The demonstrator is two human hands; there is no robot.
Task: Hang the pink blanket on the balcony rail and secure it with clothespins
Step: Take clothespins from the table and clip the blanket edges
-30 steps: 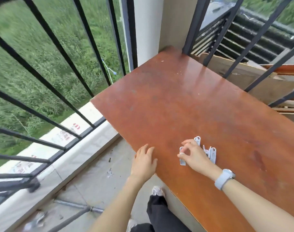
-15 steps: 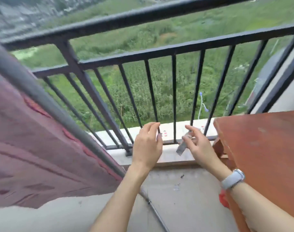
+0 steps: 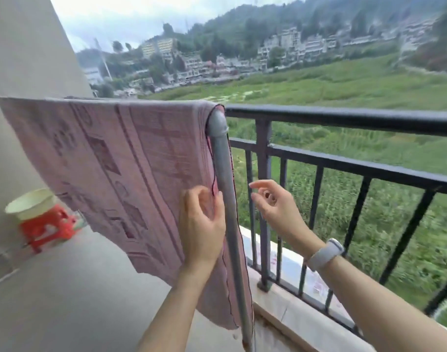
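1. Head view shows the pink blanket [image 3: 110, 158] as the largest thing before us, draped over a grey pipe [image 3: 225, 189] that runs left along the top and bends down at the blanket's right end. Its long axis runs left to right along that bar; its right edge drops nearly straight down beside the pipe's upright part.
2. Behind and to the right stands the black balcony rail [image 3: 344, 118], running off to the right and far. The blanket sits on the grey pipe near it; whether it also lies over the rail's left stretch we cannot tell.
3. Our left hand [image 3: 202, 224] is the nearer one to the cloth: it lies against the blanket's right edge with the thumb curled round the hem, just left of the upright pipe.
4. Our right hand [image 3: 273, 201] hangs apart from the blanket, just right of the pipe, fingers loosely curled. We judge that thumb and forefinger may pinch something small, but no clothespin is plain, so we cannot tell what it grasps.
5. We judge the coming move turns on that vertical right edge: the right hand must cross leftward past the pipe to reach it.
6. Half a second ago both hands were low before the rail's bars, the right one holding a pale clothespin, with the reddish desk at right; now the desk is out of sight and the hands are up at the blanket.
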